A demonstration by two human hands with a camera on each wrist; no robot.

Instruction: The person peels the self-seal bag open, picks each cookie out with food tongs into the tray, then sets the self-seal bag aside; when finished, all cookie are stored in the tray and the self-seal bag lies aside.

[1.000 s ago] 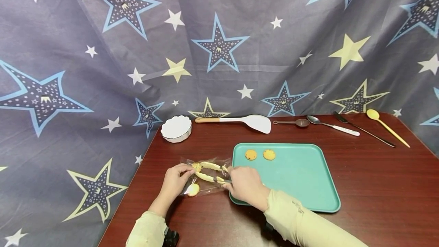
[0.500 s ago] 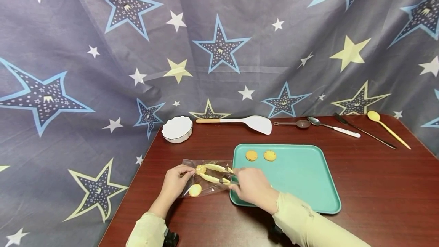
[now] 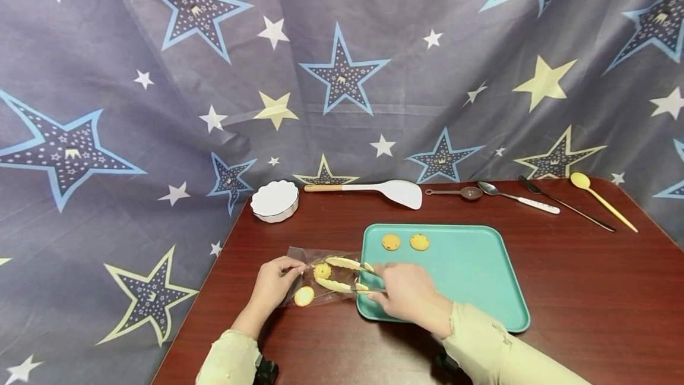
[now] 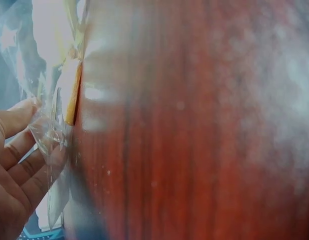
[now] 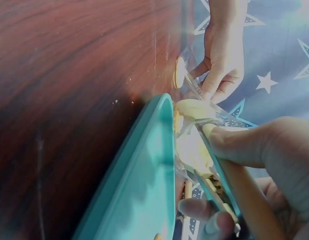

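My left hand (image 3: 274, 284) pinches the edge of a clear plastic bag (image 3: 299, 252) lying left of the teal tray (image 3: 470, 278). My right hand (image 3: 408, 293) grips a pair of tongs (image 3: 344, 262), whose pale yellow tips reach inside the bag. One round yellow cookie (image 3: 322, 271) lies at the tips, between the spread tong arms. Another cookie (image 3: 304, 296) is in the bag nearer to me. In the right wrist view, my thumb and fingers curl round the tongs' handle (image 5: 247, 200). The left wrist view catches a cookie edge-on (image 4: 73, 95) through the film.
Two cookies, one speckled (image 3: 390, 242) and one beside it (image 3: 419, 242), sit on the tray's back left. Along the back stand a white fluted dish (image 3: 275, 201), a white spatula (image 3: 402, 193), a brown measuring spoon (image 3: 471, 193), a metal spoon (image 3: 538, 205) and a yellow spoon (image 3: 580, 180).
My right hand has drawn the tongs to the right, partly back from the bag's depth, and their arms have spread. The cookie at the tips has shifted slightly right. My left hand stays put.
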